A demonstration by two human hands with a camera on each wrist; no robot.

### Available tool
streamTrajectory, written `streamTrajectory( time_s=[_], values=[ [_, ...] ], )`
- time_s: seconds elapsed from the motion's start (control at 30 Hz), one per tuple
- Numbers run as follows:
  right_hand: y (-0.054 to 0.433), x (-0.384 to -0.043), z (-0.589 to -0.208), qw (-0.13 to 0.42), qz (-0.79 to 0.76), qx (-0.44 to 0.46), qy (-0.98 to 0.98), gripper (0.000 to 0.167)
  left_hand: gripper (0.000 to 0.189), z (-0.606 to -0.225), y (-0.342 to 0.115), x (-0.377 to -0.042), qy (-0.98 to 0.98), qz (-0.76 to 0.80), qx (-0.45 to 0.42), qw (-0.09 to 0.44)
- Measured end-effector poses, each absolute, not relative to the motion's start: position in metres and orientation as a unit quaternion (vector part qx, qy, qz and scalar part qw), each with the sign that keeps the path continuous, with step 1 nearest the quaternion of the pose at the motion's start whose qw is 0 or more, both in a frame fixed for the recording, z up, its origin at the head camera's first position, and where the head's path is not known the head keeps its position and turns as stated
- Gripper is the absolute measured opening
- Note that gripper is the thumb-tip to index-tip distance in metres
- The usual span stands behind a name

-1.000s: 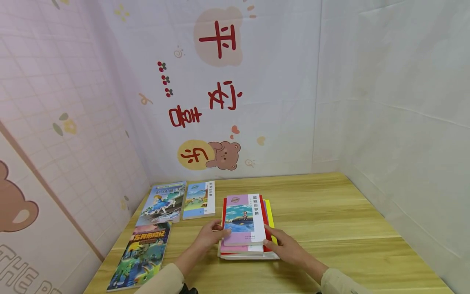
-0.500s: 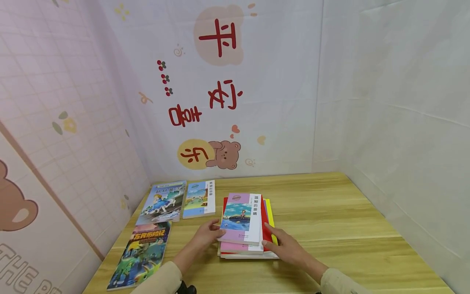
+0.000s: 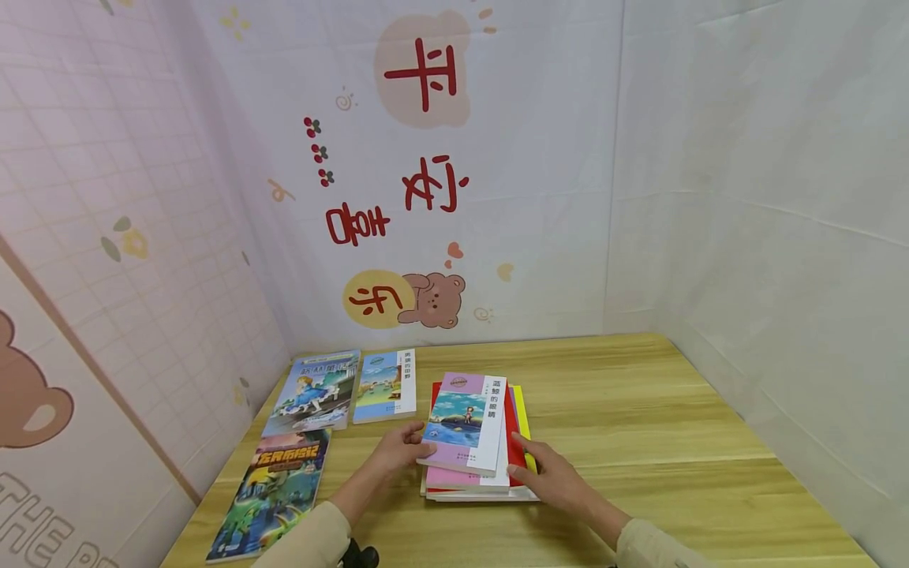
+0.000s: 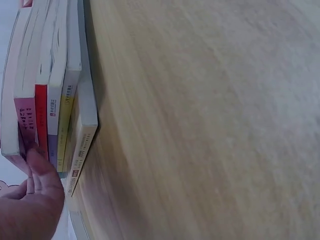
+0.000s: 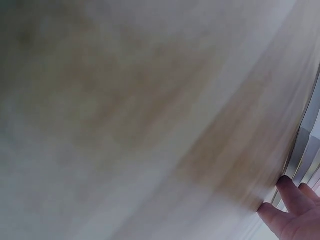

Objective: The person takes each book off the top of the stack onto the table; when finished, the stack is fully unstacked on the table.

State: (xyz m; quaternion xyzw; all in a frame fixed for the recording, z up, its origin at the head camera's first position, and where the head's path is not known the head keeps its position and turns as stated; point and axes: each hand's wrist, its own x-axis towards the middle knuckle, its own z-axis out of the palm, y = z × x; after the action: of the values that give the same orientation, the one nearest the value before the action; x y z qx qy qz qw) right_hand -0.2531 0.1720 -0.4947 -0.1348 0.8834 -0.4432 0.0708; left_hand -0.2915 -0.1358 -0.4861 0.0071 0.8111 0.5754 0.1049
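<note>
A pile of books stands near the table's front, with a book with a pink and white cover (image 3: 454, 422) on top, turned slightly and shifted left. My left hand (image 3: 399, 454) pinches this top book at its lower left edge; in the left wrist view a fingertip is tucked between it and the pink book (image 4: 26, 107) below. Under those, a red book (image 3: 514, 454) and a yellow book (image 3: 525, 414) show at the right side. My right hand (image 3: 557, 472) rests against the pile's right side, fingers extended; in the right wrist view its fingertips (image 5: 285, 182) touch the book edges.
Left of the pile lie a blue book with a landscape cover (image 3: 386, 386), a book with a girl in a blue dress (image 3: 312, 394) and a dark green comic-style book (image 3: 273, 493). White printed cloth walls (image 3: 540, 197) enclose the wooden table (image 3: 675, 473).
The top book has shifted left and tilted a little on the pile, my left hand moving with it. My right hand has stayed at the pile's right side.
</note>
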Motion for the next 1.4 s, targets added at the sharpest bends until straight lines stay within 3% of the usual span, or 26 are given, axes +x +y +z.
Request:
streamTrajectory(
  time_s=[0.43, 0.9, 1.4],
  values=[
    [0.172, -0.253, -0.498, 0.059, -0.429, -0.143, 0.890, 0.063, 0.064, -0.488, -0.147, -0.284, 0.741, 0.652, 0.064, 0.145],
    [0.167, -0.255, -0.495, 0.086, -0.406, -0.121, 0.902, 0.059, 0.073, -0.492, -0.155, -0.283, 0.668, 0.720, 0.025, 0.189],
    [0.168, -0.255, -0.493, 0.083, -0.394, -0.134, 0.905, 0.058, 0.074, -0.489, -0.161, -0.273, 0.656, 0.734, 0.021, 0.175]
  ],
)
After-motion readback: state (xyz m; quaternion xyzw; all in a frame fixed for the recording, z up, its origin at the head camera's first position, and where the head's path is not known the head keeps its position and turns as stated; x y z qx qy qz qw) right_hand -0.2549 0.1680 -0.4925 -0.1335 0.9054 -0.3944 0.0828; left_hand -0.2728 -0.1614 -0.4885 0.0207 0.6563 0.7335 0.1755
